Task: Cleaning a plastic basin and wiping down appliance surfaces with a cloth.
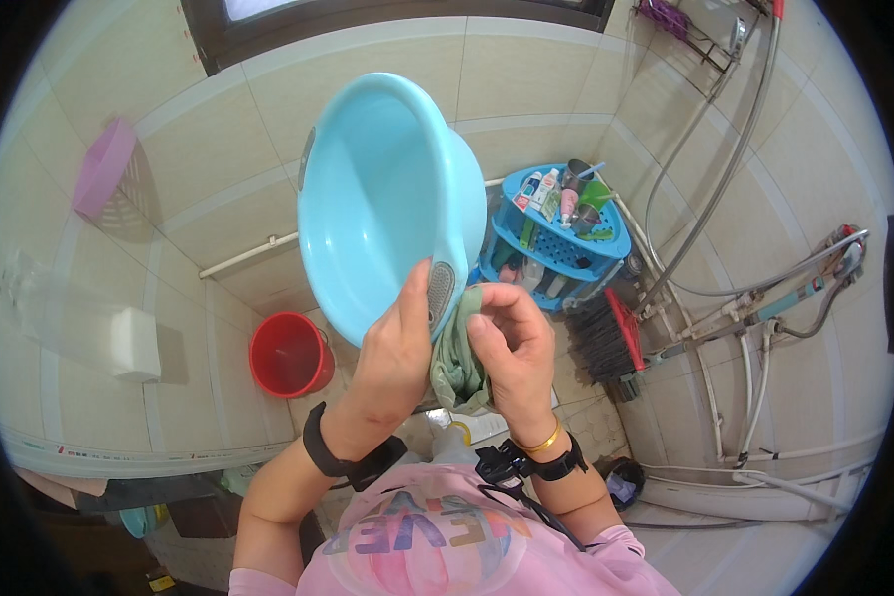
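A light blue plastic basin (372,201) is tilted up on its side before me, its hollow turned to the left. My left hand (396,343) grips its near rim, thumb beside the grey textured handle pad (440,290). A bunched green cloth (458,369) hangs against the basin's outer side, just right of that pad. Between thumb and curled fingers, my right hand (518,346) pinches the cloth's upper edge. The fingers of my left hand are hidden behind the rim, and I cannot tell whether they touch the cloth.
A red bucket (287,357) stands on the floor at left. Behind the basin, a blue corner rack (559,253) holds toothpaste tubes and cups. A broom (611,335) leans near pipes and a shower hose (745,141) on the right wall. A purple basket (104,167) hangs on the left wall.
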`<state>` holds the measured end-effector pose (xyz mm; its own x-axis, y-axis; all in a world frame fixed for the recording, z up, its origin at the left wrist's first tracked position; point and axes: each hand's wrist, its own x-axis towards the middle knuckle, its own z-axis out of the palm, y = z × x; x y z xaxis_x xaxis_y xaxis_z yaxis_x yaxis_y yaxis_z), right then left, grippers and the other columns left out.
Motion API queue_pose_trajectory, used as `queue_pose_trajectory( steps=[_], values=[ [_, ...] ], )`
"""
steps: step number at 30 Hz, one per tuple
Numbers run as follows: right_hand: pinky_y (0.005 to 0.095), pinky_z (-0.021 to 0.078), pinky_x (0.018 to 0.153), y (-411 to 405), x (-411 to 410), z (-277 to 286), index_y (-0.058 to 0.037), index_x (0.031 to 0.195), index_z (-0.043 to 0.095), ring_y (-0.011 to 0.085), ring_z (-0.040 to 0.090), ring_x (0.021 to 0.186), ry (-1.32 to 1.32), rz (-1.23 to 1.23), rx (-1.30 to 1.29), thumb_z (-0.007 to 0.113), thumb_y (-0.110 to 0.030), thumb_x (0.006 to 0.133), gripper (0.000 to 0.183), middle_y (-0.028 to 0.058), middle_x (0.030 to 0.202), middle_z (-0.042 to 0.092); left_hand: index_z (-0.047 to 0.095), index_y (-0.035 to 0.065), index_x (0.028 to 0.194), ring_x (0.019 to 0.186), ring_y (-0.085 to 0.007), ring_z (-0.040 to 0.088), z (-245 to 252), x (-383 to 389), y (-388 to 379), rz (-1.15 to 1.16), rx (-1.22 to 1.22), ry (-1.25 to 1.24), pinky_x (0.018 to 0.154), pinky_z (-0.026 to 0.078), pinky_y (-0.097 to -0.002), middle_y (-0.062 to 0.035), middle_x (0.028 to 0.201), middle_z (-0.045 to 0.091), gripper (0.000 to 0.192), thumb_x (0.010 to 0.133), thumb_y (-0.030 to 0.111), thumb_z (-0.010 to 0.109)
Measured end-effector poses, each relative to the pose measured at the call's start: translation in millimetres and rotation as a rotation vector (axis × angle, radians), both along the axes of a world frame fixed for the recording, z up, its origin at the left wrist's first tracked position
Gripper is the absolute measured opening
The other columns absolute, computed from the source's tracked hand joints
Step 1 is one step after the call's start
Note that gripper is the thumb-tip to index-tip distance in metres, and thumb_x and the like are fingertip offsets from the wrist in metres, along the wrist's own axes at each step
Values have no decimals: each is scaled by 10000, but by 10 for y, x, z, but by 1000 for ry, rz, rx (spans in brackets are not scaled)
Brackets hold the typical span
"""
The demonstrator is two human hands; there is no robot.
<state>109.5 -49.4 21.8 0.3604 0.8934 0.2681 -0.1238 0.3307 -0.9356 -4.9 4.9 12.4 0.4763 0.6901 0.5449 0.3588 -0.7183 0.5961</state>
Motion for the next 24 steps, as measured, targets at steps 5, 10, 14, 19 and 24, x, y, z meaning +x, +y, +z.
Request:
queue_pose_trajectory(
  steps=[5, 10, 14, 19, 24],
  values=[
    [197, 408, 627, 13, -18, -1, 1, 926, 530, 57, 479, 685, -52, -51, -31, 573, -37, 782, 154, 2, 767, 552, 306, -89, 1222, 833, -368, 589, 41, 15, 20, 11, 51, 8, 689, 491, -366, -254, 960, 554, 535, 761, 10, 557],
    [206, 404, 598, 29, -5, -69, 3, 880, 511, 81, 478, 649, -262, -147, 98, 579, -23, 768, 133, 41, 795, 547, 306, -88, 1219, 836, -358, 590, 50, 22, 28, 5, 95, 10, 685, 492, -367, -250, 966, 553, 540, 751, 0, 561],
    [211, 399, 593, 14, 7, -76, 0, 862, 501, 73, 464, 649, -284, -123, -41, 574, -9, 772, 117, 41, 855, 532, 312, -84, 1215, 837, -354, 590, 30, 33, 24, 10, 100, 56, 687, 491, -370, -244, 966, 553, 527, 751, -12, 551],
    [195, 396, 618, 85, 56, -82, -14, 851, 507, 53, 457, 660, 111, 58, -106, 586, -38, 785, 106, -8, 805, 525, 319, -82, 1210, 836, -354, 589, 26, 18, 14, 9, 49, 40, 687, 490, -374, -243, 967, 553, 509, 760, -4, 544],
    [186, 401, 635, 49, 9, -76, -3, 868, 520, 43, 472, 677, 157, 50, -95, 597, -76, 795, 129, -17, 773, 530, 330, -79, 1202, 824, -353, 590, 1, 20, 31, 6, 79, 34, 678, 490, -374, -238, 955, 557, 509, 759, 20, 559]
  ],
)
